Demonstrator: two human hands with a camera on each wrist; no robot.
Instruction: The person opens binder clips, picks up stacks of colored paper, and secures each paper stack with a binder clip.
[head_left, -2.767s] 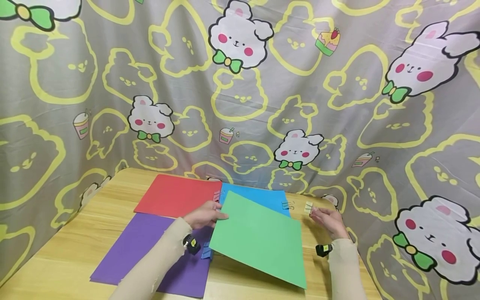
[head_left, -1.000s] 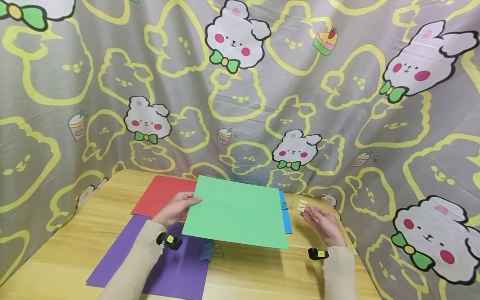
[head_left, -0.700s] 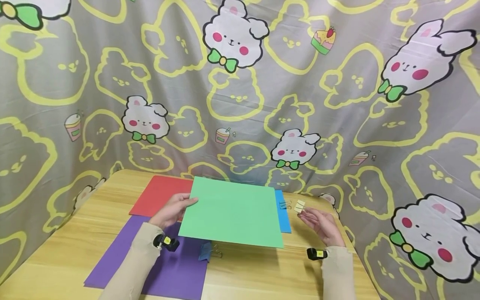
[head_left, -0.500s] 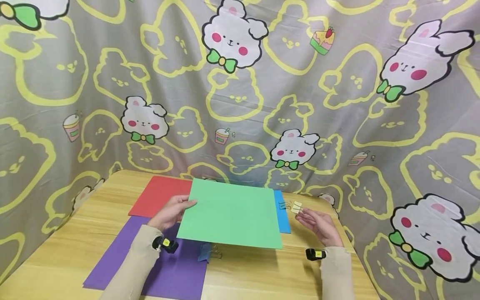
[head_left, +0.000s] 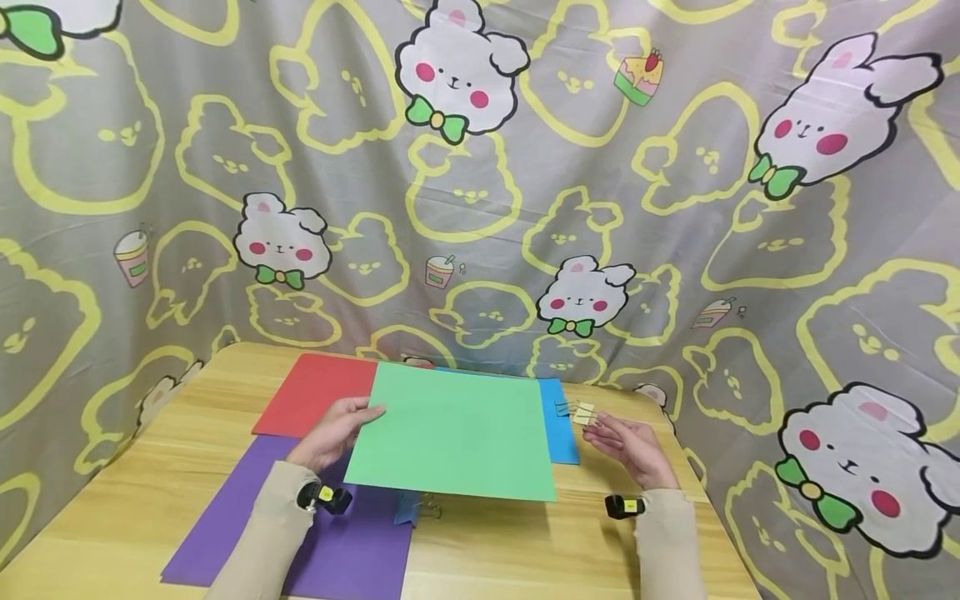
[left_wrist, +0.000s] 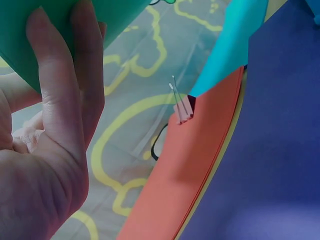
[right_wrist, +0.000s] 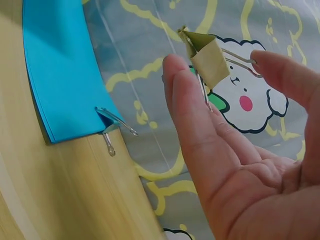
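My left hand pinches the left edge of a green paper stack, held up above the table; the left wrist view shows its fingers behind the sheets. In my right hand, a pale yellow binder clip is gripped between thumb and fingers by its wire handles. The right wrist view shows the yellow clip with its mouth facing away from the palm, clamped on nothing. Between the green stack's right edge and this clip is a small gap. The green stack hides part of the blue paper behind it.
Red paper lies at the back left with a pink binder clip on its corner. Purple paper lies in front, a blue binder clip on its right edge. Another blue clip holds the blue paper. A patterned curtain hangs behind.
The green stack has been raised, turned and moved left, its front edge rising from near the table. My right hand has carried the yellow clip leftward, nearer the stack's right edge.
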